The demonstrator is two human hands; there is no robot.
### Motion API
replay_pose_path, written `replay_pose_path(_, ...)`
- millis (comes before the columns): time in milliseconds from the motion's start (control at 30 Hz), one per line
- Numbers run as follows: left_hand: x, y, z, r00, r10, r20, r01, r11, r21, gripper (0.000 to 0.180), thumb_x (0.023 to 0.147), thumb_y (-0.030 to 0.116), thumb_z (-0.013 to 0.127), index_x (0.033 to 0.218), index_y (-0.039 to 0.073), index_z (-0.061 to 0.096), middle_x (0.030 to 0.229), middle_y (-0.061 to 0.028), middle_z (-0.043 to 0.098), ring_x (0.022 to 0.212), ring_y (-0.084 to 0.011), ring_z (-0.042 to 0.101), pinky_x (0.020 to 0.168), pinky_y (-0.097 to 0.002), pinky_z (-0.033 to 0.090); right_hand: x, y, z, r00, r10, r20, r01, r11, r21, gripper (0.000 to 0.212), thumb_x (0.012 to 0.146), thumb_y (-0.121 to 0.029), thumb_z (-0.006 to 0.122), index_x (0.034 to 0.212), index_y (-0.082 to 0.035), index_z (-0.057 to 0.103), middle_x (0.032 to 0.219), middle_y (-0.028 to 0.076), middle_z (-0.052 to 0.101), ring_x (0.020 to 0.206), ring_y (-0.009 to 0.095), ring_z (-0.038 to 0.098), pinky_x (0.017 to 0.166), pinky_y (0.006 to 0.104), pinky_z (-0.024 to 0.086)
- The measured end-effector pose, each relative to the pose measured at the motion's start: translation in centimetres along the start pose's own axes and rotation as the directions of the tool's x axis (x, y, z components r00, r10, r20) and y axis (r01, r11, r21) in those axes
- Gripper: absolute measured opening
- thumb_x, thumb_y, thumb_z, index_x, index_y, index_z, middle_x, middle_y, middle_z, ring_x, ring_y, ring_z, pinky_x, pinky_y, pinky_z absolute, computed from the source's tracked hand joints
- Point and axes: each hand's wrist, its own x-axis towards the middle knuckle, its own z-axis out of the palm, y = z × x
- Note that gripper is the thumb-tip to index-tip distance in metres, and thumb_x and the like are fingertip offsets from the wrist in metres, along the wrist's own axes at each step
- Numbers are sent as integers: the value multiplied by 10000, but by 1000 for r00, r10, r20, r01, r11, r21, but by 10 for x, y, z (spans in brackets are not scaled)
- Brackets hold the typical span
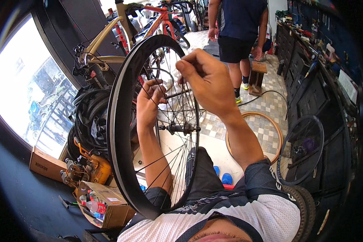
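Observation:
A black bicycle wheel [117, 133] with a deep rim stands upright before me, its lower edge against my body. Thin dark spokes run to its black hub [179, 128]. My left hand [150, 101] reaches in among the spokes, its fingers curled and closed on a thin dark rod [177, 94]; whether that is a tool or a spoke I cannot tell. Higher up, beside the rim's upper right, my right hand [207, 80] is closed in a pinch, thumb against forefinger. What lies in that pinch is too small to make out.
A tan-rimmed tyre [279, 139] lies on the tiled floor at right; another wheel [321, 139] leans on dark drawers [310, 97]. At left are an orange compressor [99, 169] and a cardboard box [113, 197] of bottles. A person [240, 32] stands ahead near a wooden stool [257, 74].

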Motion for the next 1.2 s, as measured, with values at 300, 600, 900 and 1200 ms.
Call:
replay_pose_path(300,-40,-30,-10,990,-81,116,84,996,-23,468,1136,411,547,952,14,710,848,-44,700,771,-147,689,704,-301,557,-63,26,-91,965,68,-253,-64,998,24,168,1075,-159,690,1039,5,688,890,37,745,817,66,685,744,213,527)
replay_pose_path(600,-59,-49,-21,985,-98,143,62,969,239,536,1150,421,517,917,-9,738,836,-33,715,805,-121,650,788,-311,519,-120,42,-126,934,80,-349,-124,987,-105,171,1059,-153,713,994,4,691,837,2,683,791,66,633,703,233,492)
replay_pose_path(900,-61,-52,-11,958,-108,265,66,985,161,507,1161,394,500,920,-4,702,875,-33,701,837,-122,621,803,-309,505,-70,36,-84,991,-36,-128,-16,924,-381,158,949,-126,792,998,-13,694,821,71,716,700,158,648,670,302,505)
replay_pose_path(1200,-64,-57,-17,973,-110,201,68,977,203,520,1158,400,504,940,-15,730,875,-42,734,843,-133,679,810,-312,540,-82,89,-81,986,150,-75,-166,822,-545,210,933,-202,797,1090,-77,738,947,101,737,842,269,731,770,374,564)
